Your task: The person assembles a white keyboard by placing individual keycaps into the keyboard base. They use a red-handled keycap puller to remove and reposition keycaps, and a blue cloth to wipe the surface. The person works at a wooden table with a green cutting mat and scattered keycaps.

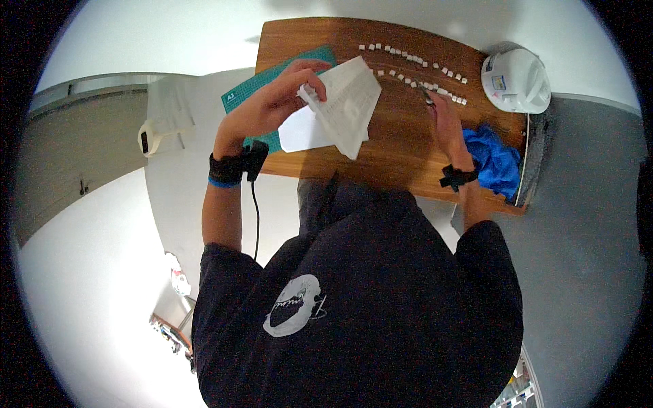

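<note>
My left hand (275, 98) is closed on a thin, creased sheet of white paper (348, 102), raised and tilted over the table. Faint marks show on its face. Beneath it lies a flat white sheet (299, 134), partly on a green cutting mat (248, 92). At the right, my right hand (445, 124) grips a slim dark tool (426, 95) whose kind is too small to make out. Its tip reaches the nearer of two slanting rows of small white squares (442, 91). The farther row of white squares (405, 54) runs roughly alongside.
The wooden table (401, 163) bears everything. A white round tub (517, 81) stands at its far right corner. Crumpled blue plastic (493, 162) lies by the right edge, close to my right wrist. A black cable (256, 217) hangs from my left wrist device.
</note>
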Demonstrator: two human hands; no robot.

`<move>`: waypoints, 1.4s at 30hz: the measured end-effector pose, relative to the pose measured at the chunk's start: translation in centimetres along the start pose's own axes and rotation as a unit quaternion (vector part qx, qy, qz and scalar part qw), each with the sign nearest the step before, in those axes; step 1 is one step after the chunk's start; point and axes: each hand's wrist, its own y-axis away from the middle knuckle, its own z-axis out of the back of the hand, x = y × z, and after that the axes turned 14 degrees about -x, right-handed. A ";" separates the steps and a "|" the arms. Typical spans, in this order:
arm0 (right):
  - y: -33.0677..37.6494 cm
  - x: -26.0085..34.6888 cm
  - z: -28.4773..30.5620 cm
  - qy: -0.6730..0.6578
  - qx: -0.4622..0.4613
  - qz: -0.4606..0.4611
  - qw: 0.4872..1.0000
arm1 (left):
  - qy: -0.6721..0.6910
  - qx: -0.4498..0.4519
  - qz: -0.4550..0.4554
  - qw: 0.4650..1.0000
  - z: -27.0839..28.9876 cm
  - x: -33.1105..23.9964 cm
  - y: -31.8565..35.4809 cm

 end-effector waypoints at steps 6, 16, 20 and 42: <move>-6.9 9.8 3.4 -0.124 0.075 0.106 0.984 | 0.129 -0.009 0.085 0.988 0.1 2.8 1.3; -9.8 14.1 4.0 -0.153 0.019 0.190 0.970 | 0.163 -0.030 0.081 0.983 -0.1 5.0 3.2; -10.4 14.6 4.7 -0.123 0.034 0.216 0.968 | 0.185 -0.032 0.096 0.978 -0.3 5.2 3.6; -12.4 15.2 5.8 0.004 0.055 0.281 0.958 | 0.225 -0.034 0.076 0.971 -0.3 4.4 3.3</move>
